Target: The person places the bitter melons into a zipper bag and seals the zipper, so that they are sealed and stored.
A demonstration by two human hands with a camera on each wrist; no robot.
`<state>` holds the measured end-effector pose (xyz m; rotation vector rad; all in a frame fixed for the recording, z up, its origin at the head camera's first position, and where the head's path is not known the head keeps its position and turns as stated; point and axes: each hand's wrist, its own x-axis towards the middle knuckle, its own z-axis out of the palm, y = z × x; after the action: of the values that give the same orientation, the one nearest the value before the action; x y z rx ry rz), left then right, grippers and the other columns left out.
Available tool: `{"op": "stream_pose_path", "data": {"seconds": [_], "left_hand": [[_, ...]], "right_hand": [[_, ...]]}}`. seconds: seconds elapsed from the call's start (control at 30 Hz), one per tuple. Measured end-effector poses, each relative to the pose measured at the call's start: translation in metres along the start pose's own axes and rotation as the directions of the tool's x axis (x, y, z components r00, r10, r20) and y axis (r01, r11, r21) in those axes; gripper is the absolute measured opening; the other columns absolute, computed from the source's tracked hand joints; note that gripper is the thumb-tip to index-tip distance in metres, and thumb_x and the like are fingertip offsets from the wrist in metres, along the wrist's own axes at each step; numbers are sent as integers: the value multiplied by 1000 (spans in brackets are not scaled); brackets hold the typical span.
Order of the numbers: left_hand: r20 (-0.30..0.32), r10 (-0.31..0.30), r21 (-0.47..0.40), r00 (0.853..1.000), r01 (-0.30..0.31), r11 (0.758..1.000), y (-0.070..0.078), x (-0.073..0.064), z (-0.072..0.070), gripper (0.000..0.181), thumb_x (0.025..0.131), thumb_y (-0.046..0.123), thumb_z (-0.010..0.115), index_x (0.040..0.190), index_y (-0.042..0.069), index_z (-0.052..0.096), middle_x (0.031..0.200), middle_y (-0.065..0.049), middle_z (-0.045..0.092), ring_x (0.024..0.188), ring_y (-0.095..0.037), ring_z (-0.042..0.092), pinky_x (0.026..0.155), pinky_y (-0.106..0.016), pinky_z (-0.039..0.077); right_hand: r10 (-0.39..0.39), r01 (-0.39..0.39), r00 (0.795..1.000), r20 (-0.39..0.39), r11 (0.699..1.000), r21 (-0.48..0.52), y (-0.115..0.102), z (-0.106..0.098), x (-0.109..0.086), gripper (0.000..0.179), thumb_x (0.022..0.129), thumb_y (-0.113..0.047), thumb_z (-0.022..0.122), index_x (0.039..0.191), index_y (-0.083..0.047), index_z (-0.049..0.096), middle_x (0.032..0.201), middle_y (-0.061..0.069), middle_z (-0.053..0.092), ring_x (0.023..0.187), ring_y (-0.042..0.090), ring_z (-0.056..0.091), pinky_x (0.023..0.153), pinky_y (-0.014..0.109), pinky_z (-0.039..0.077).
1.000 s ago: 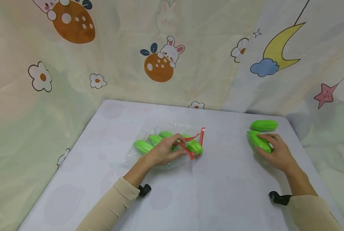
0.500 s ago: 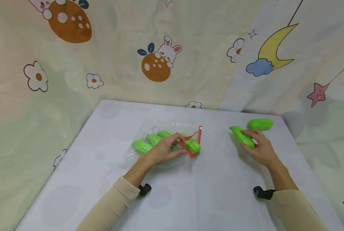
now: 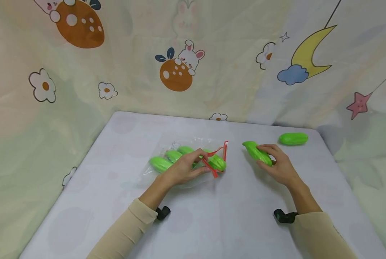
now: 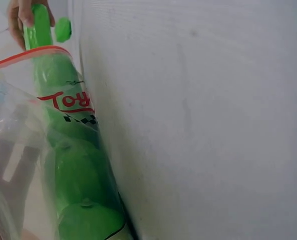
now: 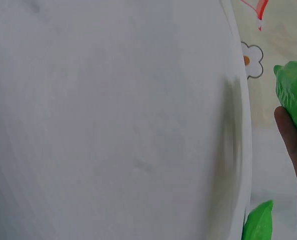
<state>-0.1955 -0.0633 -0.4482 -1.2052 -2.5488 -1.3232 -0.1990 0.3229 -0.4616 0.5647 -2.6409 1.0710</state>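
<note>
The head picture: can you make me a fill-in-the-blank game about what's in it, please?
1. The left grip holds a bag, and the strip at its opening is coloured ____.
2. The right grip holds a vegetable that is coloured ____.
3. Another vegetable lies alone near the far ____ corner of the table.
4. In the background, the cloud touching the moon is coloured ____.

Missing words: red; green; right; blue.
</note>
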Motion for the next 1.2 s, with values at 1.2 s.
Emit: {"op": "stream_pose_path", "data": {"seconds": [1.2], "left_hand": [[-29,-19,41,999,20,999,2,-2,-2,37,97,30,73,122,10,55,117,-3,67,100,-19,68,92,-38,56]], "right_hand": [[-133,113,987,95,975,194,-73,34,5,46,84,6,79,128,1,66,130,19,63,115,29,60,80,49,61]]}}
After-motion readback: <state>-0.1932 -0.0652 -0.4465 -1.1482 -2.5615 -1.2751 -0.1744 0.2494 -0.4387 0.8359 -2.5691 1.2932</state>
